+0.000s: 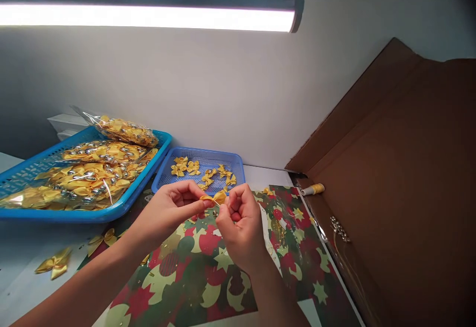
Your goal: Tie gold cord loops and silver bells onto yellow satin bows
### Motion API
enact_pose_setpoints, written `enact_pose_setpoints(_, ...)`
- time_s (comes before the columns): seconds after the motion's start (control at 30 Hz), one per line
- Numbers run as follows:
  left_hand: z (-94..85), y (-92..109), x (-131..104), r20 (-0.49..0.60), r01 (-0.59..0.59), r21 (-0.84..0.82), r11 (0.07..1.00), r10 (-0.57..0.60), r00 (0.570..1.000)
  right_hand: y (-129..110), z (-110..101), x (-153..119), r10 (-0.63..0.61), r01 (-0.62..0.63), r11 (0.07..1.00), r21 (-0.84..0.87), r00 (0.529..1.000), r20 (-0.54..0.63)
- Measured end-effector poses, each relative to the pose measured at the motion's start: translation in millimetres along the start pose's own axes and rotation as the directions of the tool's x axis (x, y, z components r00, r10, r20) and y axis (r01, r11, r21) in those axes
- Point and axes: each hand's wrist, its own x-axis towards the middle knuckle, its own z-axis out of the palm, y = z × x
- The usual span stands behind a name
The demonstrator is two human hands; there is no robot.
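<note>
A yellow satin ribbon bow [219, 197] is held up over the patterned sheet. My left hand [177, 202] pinches its left side between thumb and fingertips. Close against the bow's right side is my right hand [241, 225], its fingers curled and thumb pressed in. A thin pale strand [217, 203] crosses the bow toward the right fingertips; whether it is thread or wire I cannot tell. Just behind the hands stands a small blue-violet basket [238, 161] with several yellow bows [186, 166] in it.
A larger blue basket [111, 214] at left holds clear bags of yellow bows [85, 178]. Loose bows [55, 263] lie on the table. Beneath my hands is a star-patterned sheet [193, 287]. At right stand a cardboard panel [401, 178] and a thread spool [313, 189].
</note>
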Motion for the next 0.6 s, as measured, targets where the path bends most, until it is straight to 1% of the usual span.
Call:
enact_pose_setpoints(0.1, -0.3, -0.3, -0.2, -0.005, 0.001, 0.003, 1.0, -0.001, 1.0, 2.7, 0.6, 0.2, 0.015, -0.015, 1.0, 0.005, 1.0, 0.01)
enact_pose_setpoints(0.23, -0.1, 0.3, -1.1, -0.041, -0.006, 0.017, 1.0, 0.006, 0.999, 8.7, 1.1, -0.5, -0.016, 0.016, 1.0, 0.026, 1.0, 0.026)
enact_pose_setpoints(0.33, 0.7, 1.8, -2.2, -0.07, -0.007, 0.024, 1.0, 0.009, 0.997, 11.1, 1.3, -1.8, -0.026, 0.025, 0.999, 0.044, 0.999, 0.022)
enact_pose_setpoints(0.43, 1.8, 3.7, -3.5, -0.077, -0.013, 0.041, 0.999, 0.016, 0.997, 11.5, 1.9, -2.7, -0.034, 0.033, 0.998, 0.054, 0.999, 0.015)
enact_pose_setpoints(0.6, 3.2, 4.8, -4.6, -0.097, -0.016, 0.075, 0.997, 0.024, 0.995, 11.7, 2.2, -1.9, -0.053, 0.052, 0.998, 0.035, 0.999, 0.005)
